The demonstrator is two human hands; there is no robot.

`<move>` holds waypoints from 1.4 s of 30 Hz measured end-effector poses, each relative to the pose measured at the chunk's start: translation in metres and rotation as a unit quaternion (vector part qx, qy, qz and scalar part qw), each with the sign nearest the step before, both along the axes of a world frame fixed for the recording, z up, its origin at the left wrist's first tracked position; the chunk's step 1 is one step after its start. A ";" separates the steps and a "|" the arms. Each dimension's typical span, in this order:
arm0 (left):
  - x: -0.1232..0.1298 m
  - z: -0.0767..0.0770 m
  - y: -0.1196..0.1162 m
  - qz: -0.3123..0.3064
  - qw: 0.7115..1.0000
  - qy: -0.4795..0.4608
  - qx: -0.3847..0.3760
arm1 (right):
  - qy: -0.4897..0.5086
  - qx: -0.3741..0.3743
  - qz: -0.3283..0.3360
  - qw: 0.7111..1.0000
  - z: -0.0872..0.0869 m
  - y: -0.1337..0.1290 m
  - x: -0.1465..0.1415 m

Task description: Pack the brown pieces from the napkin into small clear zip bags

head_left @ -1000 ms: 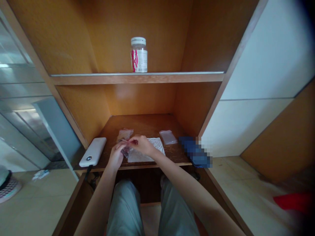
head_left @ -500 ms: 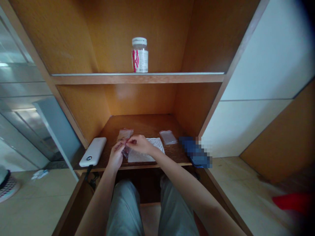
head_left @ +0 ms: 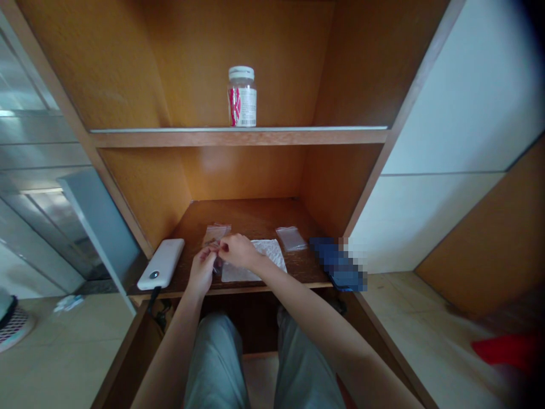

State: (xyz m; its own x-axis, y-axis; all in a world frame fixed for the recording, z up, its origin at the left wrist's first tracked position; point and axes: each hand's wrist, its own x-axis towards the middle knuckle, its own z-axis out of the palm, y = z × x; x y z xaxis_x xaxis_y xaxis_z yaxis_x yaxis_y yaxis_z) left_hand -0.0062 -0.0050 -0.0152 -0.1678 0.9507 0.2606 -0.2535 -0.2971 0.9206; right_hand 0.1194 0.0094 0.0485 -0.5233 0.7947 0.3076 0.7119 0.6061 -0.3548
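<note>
My left hand and my right hand meet over the lower shelf, fingertips pinched together. Between them is a small clear plastic bag with something dark in it, its upper edge gripped by both hands. My fingers cover most of it, so the contents cannot be made out. Just behind my left hand lies a flat pile of clear zip bags. A white paper tissue is spread under and beside my right hand. Another clear zip bag rests to the right of the tissue.
A white power bank with a black cable sits at the shelf's left end. A blurred-out dark blue object lies at the right front edge. A capped bottle with a pink and white label stands on the upper shelf.
My fingers have shifted slightly at the bag's upper edge, and my right hand has moved a little to the left. The other things are where they were.
</note>
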 end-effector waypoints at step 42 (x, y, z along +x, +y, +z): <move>-0.006 0.010 -0.002 -0.028 0.987 -0.140 -0.067 | 0.173 -0.103 0.083 0.976 0.020 0.031 0.039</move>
State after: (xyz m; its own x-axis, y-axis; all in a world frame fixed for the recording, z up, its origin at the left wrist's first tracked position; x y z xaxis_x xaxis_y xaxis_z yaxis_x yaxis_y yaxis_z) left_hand -0.0118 -0.0070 -0.0056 -0.1620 0.9834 0.0822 -0.5159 -0.1554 0.8424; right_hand 0.1584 0.0408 0.0686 -0.5436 0.7712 0.3311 0.4262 0.5935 -0.6827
